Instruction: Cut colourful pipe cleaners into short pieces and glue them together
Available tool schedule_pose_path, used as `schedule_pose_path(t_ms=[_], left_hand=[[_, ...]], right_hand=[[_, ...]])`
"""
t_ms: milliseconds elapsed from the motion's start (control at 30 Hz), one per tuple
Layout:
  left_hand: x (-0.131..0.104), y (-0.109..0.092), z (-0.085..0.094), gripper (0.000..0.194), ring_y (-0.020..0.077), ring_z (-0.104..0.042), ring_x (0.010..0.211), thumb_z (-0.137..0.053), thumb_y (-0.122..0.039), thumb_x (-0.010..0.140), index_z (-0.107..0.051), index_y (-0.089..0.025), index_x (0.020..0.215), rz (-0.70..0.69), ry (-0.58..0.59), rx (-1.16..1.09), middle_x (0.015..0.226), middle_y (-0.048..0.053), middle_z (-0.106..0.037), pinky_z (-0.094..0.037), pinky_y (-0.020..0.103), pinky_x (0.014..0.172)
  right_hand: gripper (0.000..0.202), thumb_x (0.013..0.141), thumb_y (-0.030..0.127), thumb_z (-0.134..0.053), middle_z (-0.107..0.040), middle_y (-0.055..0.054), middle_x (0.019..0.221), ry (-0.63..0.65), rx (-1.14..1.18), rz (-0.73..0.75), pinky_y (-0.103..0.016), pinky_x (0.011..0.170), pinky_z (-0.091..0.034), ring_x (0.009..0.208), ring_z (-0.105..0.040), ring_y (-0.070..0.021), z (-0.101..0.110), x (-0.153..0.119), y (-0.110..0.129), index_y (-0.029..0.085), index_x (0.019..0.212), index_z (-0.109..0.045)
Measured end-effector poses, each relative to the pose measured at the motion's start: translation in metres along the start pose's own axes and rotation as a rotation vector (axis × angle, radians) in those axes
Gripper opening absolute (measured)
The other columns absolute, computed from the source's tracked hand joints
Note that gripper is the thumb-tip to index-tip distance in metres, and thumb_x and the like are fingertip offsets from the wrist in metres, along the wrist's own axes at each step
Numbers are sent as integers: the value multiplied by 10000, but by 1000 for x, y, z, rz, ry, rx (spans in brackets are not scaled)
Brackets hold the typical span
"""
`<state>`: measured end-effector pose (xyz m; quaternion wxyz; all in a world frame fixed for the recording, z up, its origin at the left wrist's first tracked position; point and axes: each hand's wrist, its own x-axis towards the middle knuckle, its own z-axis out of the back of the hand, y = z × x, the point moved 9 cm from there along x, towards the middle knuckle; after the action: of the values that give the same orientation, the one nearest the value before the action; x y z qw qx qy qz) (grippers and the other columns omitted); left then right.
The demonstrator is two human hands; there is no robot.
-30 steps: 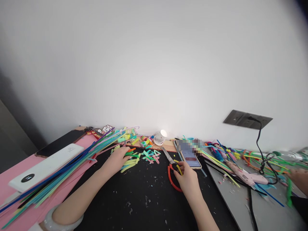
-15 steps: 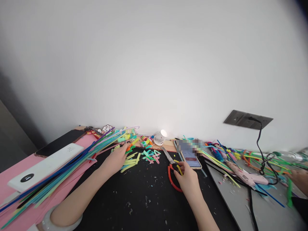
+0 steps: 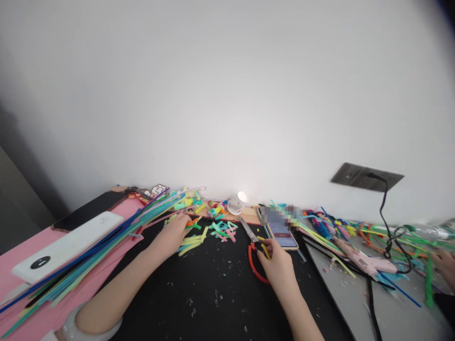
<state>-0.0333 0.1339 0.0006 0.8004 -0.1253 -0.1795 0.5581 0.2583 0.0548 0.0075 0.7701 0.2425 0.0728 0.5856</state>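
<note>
Chenille-stem pieces, short, fuzzy, rod-shaped

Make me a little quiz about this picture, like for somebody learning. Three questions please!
1. Which hand holds the scissors?
2. True or false: the plug is lying loose on the table.
3. What is nearest the tip of the scissors?
a) the bottle
b) the cup
c) the bracelet

Key:
1. The right hand.
2. False: the plug is in the socket.
3. b
</note>
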Motion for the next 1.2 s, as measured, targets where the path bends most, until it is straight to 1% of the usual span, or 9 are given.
schedule_pose_path(t_ms=[233, 333, 533, 633, 733, 833, 933, 1067, 1200], left_hand=[[-7, -6, 8, 275, 202, -575, 681, -328, -137, 845, -447, -164, 1092, 11, 9, -55, 796, 51, -606, -367, 237, 529], [-8, -11, 12, 296, 226, -572, 829, -359, -151, 829, -482, -180, 1097, -5, 3, -50, 908, 89, -606, -401, 260, 616], [-8, -15, 11, 226, 258, -512, 964, -442, -122, 722, -589, -204, 873, -45, 2, 89, 935, 63, -618, -398, 323, 765], [-8, -9, 17, 325, 277, -485, 1032, -452, -117, 696, -587, -209, 977, 21, -76, 155, 1043, 73, -596, -394, 344, 788], [-11, -18, 28, 405, 286, -460, 1067, -456, -160, 716, -535, -196, 1111, 4, -167, 145, 1137, 93, -552, -379, 377, 835], [-15, -41, 33, 247, 273, -439, 1081, -480, -275, 768, -569, -212, 989, -128, -215, 77, 1098, 74, -558, -357, 383, 874], [-16, -52, 26, 157, 269, -462, 1023, -527, -360, 767, -581, -213, 787, -180, -179, 56, 999, 58, -577, -352, 399, 863], [-16, -52, 16, 125, 263, -474, 1004, -511, -271, 784, -575, -201, 701, -172, -125, 49, 973, 64, -581, -353, 401, 844], [-17, -55, 22, 143, 244, -498, 975, -453, -193, 812, -588, -203, 766, -196, -169, 26, 950, 55, -602, -363, 384, 843]], right_hand=[[288, 730, 245, -542, -653, -91, 879, -1, -6, -7, -287, 686, -456, 850, -622, -237, 2, -1, 2, 139, 997, -561], [283, 727, 239, -546, -653, -88, 865, -3, -10, -8, -282, 681, -456, 848, -623, -236, 2, -1, 2, 139, 991, -566], [285, 731, 244, -547, -647, -85, 854, -12, -8, -5, -291, 682, -458, 831, -623, -236, 2, -1, 2, 138, 996, -568], [282, 732, 244, -545, -640, -88, 850, -25, -8, 9, -301, 687, -459, 834, -617, -241, 3, -1, 3, 137, 992, -568], [271, 736, 243, -535, -631, -90, 844, -41, -7, 35, -311, 690, -462, 837, -611, -245, 3, -2, 5, 141, 985, -568], [244, 731, 231, -529, -616, -91, 885, -59, 0, 68, -311, 695, -468, 834, -605, -237, 4, -3, 7, 154, 959, -572], [191, 729, 226, -525, -584, -98, 962, -80, 4, 86, -317, 687, -474, 817, -601, -231, 6, -3, 8, 164, 901, -582], [184, 753, 240, -502, -563, -102, 966, -108, 36, 108, -335, 694, -476, 837, -583, -239, 10, -6, 14, 157, 897, -582], [181, 784, 236, -471, -552, -99, 980, -147, 104, 147, -358, 757, -464, 893, -553, -241, 18, -9, 25, 161, 910, -577]])
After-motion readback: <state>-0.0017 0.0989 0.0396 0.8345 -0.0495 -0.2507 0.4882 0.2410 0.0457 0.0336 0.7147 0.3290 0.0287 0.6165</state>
